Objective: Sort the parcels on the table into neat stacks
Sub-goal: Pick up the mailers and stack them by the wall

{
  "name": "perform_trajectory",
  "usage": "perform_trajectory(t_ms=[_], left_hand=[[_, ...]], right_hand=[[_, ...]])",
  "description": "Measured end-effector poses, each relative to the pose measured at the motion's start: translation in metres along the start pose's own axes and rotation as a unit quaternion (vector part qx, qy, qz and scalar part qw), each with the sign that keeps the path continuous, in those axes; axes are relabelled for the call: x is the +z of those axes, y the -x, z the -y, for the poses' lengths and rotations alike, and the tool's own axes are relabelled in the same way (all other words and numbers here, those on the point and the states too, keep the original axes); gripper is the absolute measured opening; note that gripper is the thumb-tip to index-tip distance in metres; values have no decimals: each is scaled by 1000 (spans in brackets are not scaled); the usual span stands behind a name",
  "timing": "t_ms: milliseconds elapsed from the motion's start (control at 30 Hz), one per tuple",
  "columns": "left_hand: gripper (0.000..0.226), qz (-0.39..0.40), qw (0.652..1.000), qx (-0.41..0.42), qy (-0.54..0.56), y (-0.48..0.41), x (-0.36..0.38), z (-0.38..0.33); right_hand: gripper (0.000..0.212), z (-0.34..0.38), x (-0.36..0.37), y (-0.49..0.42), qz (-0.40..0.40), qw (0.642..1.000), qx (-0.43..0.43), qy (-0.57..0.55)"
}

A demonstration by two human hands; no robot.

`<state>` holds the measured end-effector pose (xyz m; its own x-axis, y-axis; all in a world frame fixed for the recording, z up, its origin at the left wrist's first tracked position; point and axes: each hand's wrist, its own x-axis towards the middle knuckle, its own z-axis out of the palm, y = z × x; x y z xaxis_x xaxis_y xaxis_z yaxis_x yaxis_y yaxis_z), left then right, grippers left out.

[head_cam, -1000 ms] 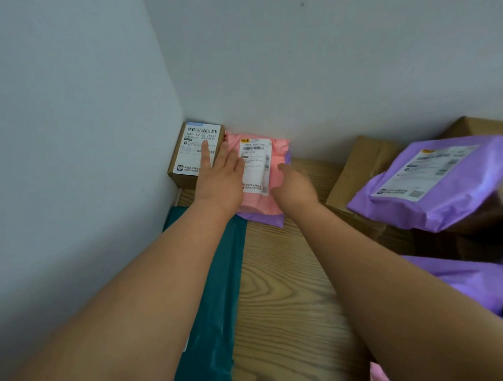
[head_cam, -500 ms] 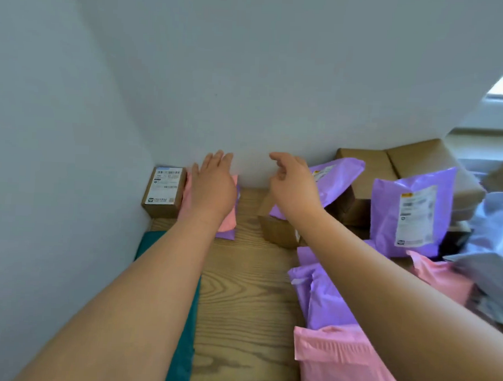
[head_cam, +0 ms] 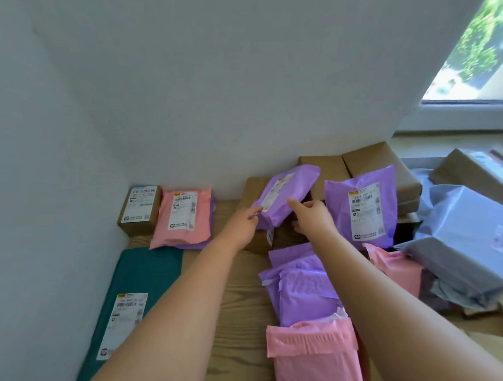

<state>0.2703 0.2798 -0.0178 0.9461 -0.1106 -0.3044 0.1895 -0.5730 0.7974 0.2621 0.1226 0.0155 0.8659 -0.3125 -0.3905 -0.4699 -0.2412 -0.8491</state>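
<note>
wood lane (head_cam: 244,305) left of purple mailer (head_cam: 284,197)

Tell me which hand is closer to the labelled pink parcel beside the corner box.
Left. The left hand sits just right of the pink parcel, pinching a purple parcel; the right hand holds that parcel's far side, farther right.

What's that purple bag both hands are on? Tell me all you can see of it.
The small purple plastic mailer bag looks glossy and padded, with a white label, unreadable, on its upper face. It tilts, far end raised, over a brown cardboard box near the wall. The left hand pinches its near corner; the right hand grips its right edge.
</note>
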Motion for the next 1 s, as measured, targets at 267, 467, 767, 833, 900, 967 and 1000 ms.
perform_trajectory(t_ms=[267, 467, 767, 833, 900, 967, 1000], left_hand=[[47, 54, 998, -7, 42, 14, 1, 2], [42, -40, 990, -36, 128, 24, -11, -6], [7, -47, 912, -52, 405, 71, -20, -33], [7, -62, 900, -34, 430, 87, -18, -35], [12, -76, 902, -27, 424, 101, -15, -32], [20, -74, 906, -34, 416, 117, -11, -28], [23, -75, 906, -41, 414, 122, -8, -24]], right_hand=[[40, -4, 12, -4, -27, 998, 31, 38], [20, -3, -14, 12, -24, 998, -46, 16], [26, -9, -49, 64, 125, 978, -87, -140], [21, -16, -55, 71, 149, 972, -88, -156], [15, -21, -62, 82, 168, 966, -96, -171], [15, -27, -68, 93, 194, 958, -100, -188], [17, -29, -71, 97, 204, 955, -103, -187]])
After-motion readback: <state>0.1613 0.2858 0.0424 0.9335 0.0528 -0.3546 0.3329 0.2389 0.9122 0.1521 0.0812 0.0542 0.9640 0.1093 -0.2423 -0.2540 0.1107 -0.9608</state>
